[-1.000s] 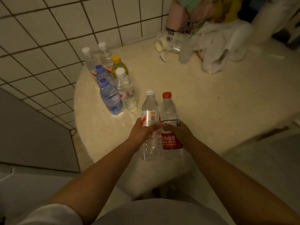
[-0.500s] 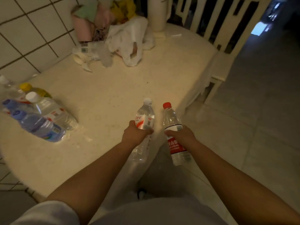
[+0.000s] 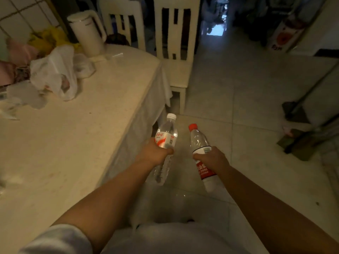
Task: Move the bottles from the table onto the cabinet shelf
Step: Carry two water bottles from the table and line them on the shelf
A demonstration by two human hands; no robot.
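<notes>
My left hand (image 3: 156, 153) grips a clear white-capped bottle (image 3: 167, 132) around its middle, its cap tilted forward. In my right hand (image 3: 213, 157) is a clear red-capped bottle (image 3: 198, 140) with a red label, held around the waist and leaning left. Both bottles hang in the air over the floor, just past the right edge of the cream table (image 3: 69, 143). No cabinet or shelf shows in the head view. The other bottles on the table are out of frame.
White plastic bags (image 3: 55, 74) and a white kettle (image 3: 86, 33) sit at the table's far end. Two white chairs (image 3: 176, 43) stand behind the table. Tiled floor (image 3: 247, 99) stretches right, with dark objects (image 3: 297, 142) by a grey unit at the right edge.
My view has swung right, away from the tiled wall and the group of bottles. Both hands carried their bottles off the tabletop and out over the floor.
</notes>
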